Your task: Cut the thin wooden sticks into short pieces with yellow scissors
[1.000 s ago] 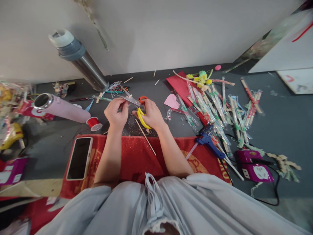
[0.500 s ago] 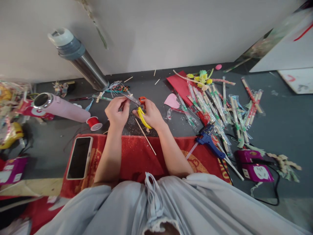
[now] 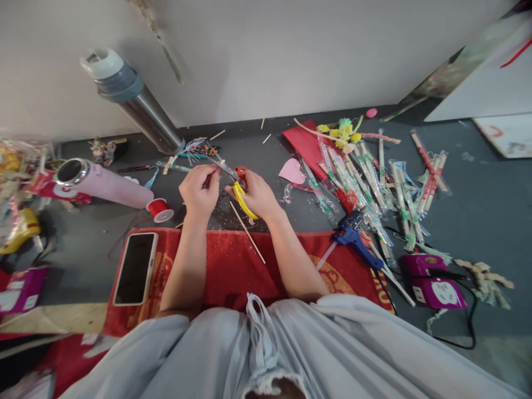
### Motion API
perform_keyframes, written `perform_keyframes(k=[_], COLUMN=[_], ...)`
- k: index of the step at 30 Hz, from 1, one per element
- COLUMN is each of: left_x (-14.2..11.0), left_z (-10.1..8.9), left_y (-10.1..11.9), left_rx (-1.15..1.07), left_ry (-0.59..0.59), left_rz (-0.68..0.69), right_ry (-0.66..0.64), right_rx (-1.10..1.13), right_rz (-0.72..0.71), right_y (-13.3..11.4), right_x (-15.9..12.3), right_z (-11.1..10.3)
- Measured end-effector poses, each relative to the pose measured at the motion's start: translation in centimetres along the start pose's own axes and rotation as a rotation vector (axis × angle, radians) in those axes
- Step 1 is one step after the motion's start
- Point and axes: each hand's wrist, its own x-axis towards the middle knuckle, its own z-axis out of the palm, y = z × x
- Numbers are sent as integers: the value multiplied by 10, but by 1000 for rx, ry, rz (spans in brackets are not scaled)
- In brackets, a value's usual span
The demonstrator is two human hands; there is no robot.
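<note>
Head view: scissors [image 3: 245, 203], one pair, yellow and orange handles, between the two hands above the grey tabletop [image 3: 187, 213]. Long axis: diagonal, blades pointing forward and left, passing just beyond the left fingertips. Right hand [image 3: 261, 195]: nearer the handles, fingers curled around them. Left hand [image 3: 198, 191]: beside the blades, thumb and forefinger pressed together; anything pinched there, indiscernible. Thin stick [image 3: 248, 233]: nearer the body, partly over the red towel [image 3: 233, 277].
</note>
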Motion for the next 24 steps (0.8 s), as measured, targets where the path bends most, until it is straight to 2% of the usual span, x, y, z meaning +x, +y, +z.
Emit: perform_keyframes(k=[9, 14, 19, 21, 24], left_x=[-1, 1, -2, -7, -18], left_z=[-1, -5, -5, 2, 21], left_y=[-5, -6, 14, 23, 29], left_rx=[53, 125, 155, 68, -122], left_ry=[-8, -91, 37, 13, -59], left_rz=[57, 45, 103, 60, -131], right_ry=[-111, -144, -142, -142, -124], right_rx=[-76, -99, -115, -118, -89], right_rz=[191, 240, 333, 372, 411], right_y=[-14, -18, -20, -18, -14], right_x=[1, 1, 3, 3, 4], right_z=[-9, -7, -6, -8, -11])
